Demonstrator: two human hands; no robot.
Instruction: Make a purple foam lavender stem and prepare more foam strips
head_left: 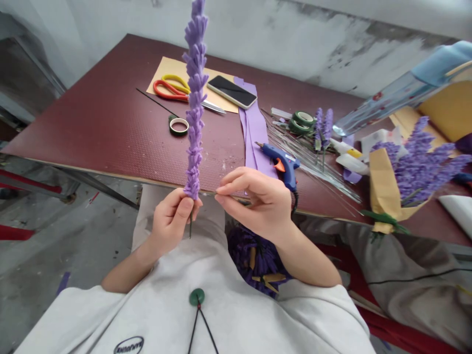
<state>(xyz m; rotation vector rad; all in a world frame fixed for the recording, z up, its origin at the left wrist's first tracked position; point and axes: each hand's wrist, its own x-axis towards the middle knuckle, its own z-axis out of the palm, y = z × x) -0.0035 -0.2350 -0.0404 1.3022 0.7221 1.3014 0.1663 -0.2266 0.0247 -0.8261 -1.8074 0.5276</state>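
Note:
My left hand (171,221) is closed around the base of a tall purple felt lavender stalk (194,98), held upright, with its dark green stem (191,226) poking out below my fist. My right hand (254,201) is just to the right, its thumb and fingertips pinched on a thin strand (228,196) running toward the stalk's base. The strand is too fine to identify. A hot glue gun (280,162) lies on the table just beyond my right hand, and a bundle of dark purple felt (254,258) sits on my lap below it.
The maroon worktable (92,128) holds orange-and-yellow scissors (173,90), a phone (231,91), green tape rolls (302,123), a lilac felt strip (252,132), loose wires (324,172) and a paper-wrapped lavender bouquet (416,167). A concrete floor lies left.

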